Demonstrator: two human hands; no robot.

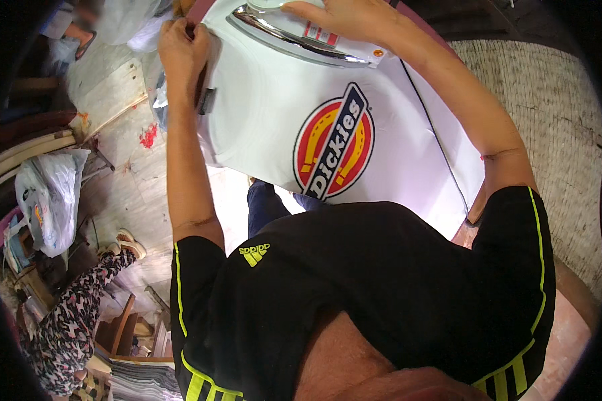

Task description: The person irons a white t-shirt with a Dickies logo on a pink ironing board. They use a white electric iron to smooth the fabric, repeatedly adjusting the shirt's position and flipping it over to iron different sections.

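Black sports shirt with bright yellow-green stripes [381, 294], worn by the person, fills the lower frame nearest the camera, and both bare forearms reach up from it toward the far end of the bench [465, 230], whose pinkish edge shows at the near right corner under the cloth. Spread over that bench lies a white T-shirt [261, 113] with a round red, yellow and dark blue print [334, 150]; its long axis runs away from the person, slanting toward the far left, so the garment lies straight ahead of both hands. On its far end rests a flat iron with a shiny metal sole [294, 41], its length lying across the shirt from left to right. The right hand [328, 15] sits on top of the iron, fingers laid over its body, holding it; how tightly it grips I cannot tell. The left hand [182, 48] is closed on the shirt's far left edge, pinching the fabric where it hangs off the bench side, just beside the iron's left tip and touching neither the iron nor the other hand. A small dark tag [208, 101] hangs at that edge just below the left hand.
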